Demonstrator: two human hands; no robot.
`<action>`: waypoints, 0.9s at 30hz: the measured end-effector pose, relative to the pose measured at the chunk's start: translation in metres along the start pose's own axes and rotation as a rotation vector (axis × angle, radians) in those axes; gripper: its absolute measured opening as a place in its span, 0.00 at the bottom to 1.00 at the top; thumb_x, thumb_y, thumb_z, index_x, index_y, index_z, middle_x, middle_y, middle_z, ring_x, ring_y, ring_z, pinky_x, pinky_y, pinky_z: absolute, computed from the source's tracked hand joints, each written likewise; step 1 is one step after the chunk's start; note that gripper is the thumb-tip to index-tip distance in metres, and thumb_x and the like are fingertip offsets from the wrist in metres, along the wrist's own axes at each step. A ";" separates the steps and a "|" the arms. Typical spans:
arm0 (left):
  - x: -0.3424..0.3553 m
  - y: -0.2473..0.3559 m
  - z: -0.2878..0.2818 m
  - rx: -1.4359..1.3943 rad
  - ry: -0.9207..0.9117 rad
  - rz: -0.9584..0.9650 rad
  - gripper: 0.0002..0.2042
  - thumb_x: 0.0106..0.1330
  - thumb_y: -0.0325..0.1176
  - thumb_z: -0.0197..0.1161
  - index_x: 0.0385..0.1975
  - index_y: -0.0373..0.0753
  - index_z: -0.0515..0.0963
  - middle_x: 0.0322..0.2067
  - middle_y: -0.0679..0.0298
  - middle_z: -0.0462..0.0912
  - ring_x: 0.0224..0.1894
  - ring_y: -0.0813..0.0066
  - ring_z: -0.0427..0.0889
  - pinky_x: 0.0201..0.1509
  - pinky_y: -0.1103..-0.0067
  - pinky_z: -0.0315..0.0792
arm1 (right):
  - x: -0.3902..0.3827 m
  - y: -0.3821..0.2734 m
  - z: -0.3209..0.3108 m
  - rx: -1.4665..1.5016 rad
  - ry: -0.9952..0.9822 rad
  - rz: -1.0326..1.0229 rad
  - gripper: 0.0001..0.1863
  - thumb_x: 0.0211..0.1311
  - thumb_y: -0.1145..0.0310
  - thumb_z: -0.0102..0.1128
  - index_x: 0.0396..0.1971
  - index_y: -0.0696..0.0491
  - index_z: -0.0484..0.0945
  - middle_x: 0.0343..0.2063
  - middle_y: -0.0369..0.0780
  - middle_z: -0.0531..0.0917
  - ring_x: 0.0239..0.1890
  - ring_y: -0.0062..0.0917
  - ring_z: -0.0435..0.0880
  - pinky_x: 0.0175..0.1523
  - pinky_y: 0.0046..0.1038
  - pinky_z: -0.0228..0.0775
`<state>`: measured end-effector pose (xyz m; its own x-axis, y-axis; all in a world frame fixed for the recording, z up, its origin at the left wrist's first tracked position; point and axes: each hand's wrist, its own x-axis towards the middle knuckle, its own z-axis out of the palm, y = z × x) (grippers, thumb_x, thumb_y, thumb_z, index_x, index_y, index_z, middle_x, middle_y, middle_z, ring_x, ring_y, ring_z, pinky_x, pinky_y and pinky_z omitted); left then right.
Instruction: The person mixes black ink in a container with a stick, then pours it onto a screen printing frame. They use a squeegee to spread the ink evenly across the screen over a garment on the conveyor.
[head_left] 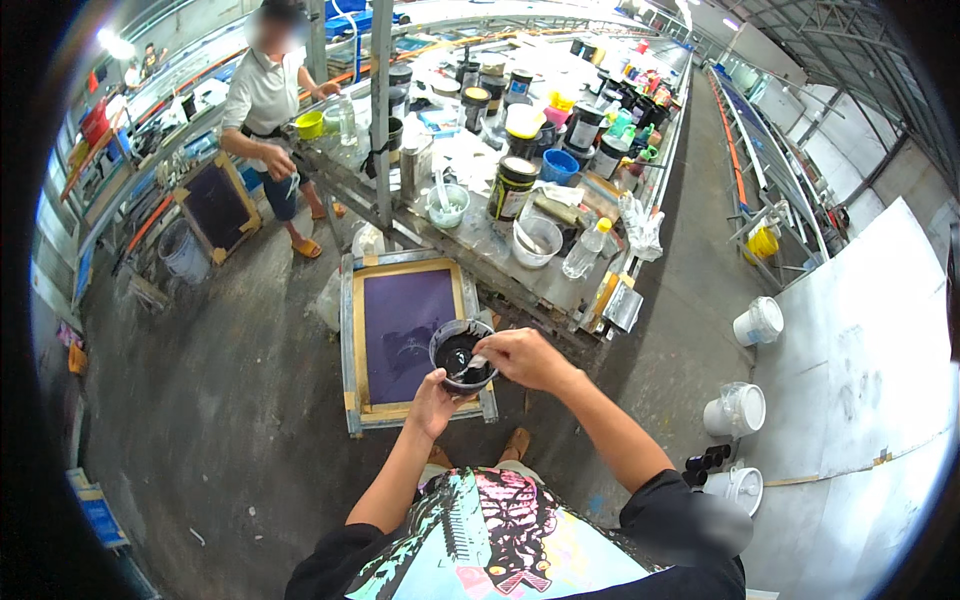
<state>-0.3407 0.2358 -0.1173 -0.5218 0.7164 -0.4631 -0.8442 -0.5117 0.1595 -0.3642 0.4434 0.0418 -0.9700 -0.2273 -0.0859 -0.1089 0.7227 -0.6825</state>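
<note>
My left hand (433, 405) is closed on the near left side of a clear plastic tub (440, 342) with black, ink-like paste in it. A white, spoon-like stirrer (477, 363) dips into the paste. My right hand (523, 358) grips its upper end above the tub's right rim; its exact shape is partly hidden by fingers and paste. Below the tub, a screen-printing frame (352, 385) with purple mesh and tan tape around its border stands tilted by the table.
Ahead, a long table (470, 255) carries ink jars, a blue cup (560, 166), a white tub (536, 243) and a clear bottle with a yellow cap (587, 250). White buckets (735, 410) line the right side. A co-worker (265, 110) stands at far left near another frame (217, 207).
</note>
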 end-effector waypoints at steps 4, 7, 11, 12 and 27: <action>-0.004 -0.003 -0.004 -0.035 -0.015 -0.013 0.27 0.67 0.44 0.66 0.62 0.36 0.73 0.58 0.54 0.80 0.63 0.59 0.80 0.71 0.56 0.76 | 0.008 0.015 0.009 -0.085 0.110 -0.018 0.11 0.68 0.71 0.64 0.47 0.56 0.86 0.38 0.46 0.89 0.39 0.43 0.88 0.47 0.39 0.81; -0.011 -0.002 -0.005 -0.051 -0.016 0.024 0.32 0.67 0.46 0.67 0.67 0.35 0.69 0.62 0.53 0.78 0.65 0.58 0.78 0.72 0.55 0.75 | 0.004 0.020 0.001 -0.157 0.118 -0.011 0.10 0.68 0.71 0.63 0.45 0.55 0.86 0.37 0.45 0.89 0.40 0.43 0.88 0.48 0.40 0.81; -0.013 0.008 -0.014 -0.034 -0.006 0.042 0.34 0.67 0.47 0.67 0.70 0.36 0.66 0.65 0.53 0.76 0.68 0.58 0.76 0.73 0.55 0.74 | 0.008 0.002 0.004 -0.060 -0.093 0.028 0.11 0.70 0.68 0.60 0.41 0.57 0.88 0.40 0.48 0.90 0.43 0.42 0.89 0.51 0.40 0.81; -0.011 0.008 -0.013 -0.033 0.011 0.036 0.34 0.67 0.47 0.67 0.70 0.37 0.67 0.64 0.54 0.77 0.67 0.58 0.77 0.72 0.55 0.74 | 0.010 -0.007 0.007 -0.008 -0.092 0.041 0.11 0.71 0.67 0.60 0.41 0.57 0.88 0.40 0.48 0.90 0.43 0.43 0.89 0.51 0.40 0.81; -0.015 -0.003 -0.021 -0.041 0.044 -0.011 0.27 0.67 0.44 0.69 0.62 0.38 0.73 0.60 0.56 0.79 0.65 0.62 0.77 0.72 0.56 0.73 | 0.009 0.002 0.026 -0.002 0.001 0.056 0.10 0.71 0.66 0.61 0.41 0.55 0.88 0.36 0.47 0.90 0.39 0.43 0.90 0.46 0.40 0.82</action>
<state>-0.3275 0.2164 -0.1293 -0.5056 0.7012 -0.5027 -0.8438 -0.5235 0.1185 -0.3669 0.4254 0.0208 -0.9749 -0.1855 -0.1234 -0.0546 0.7358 -0.6750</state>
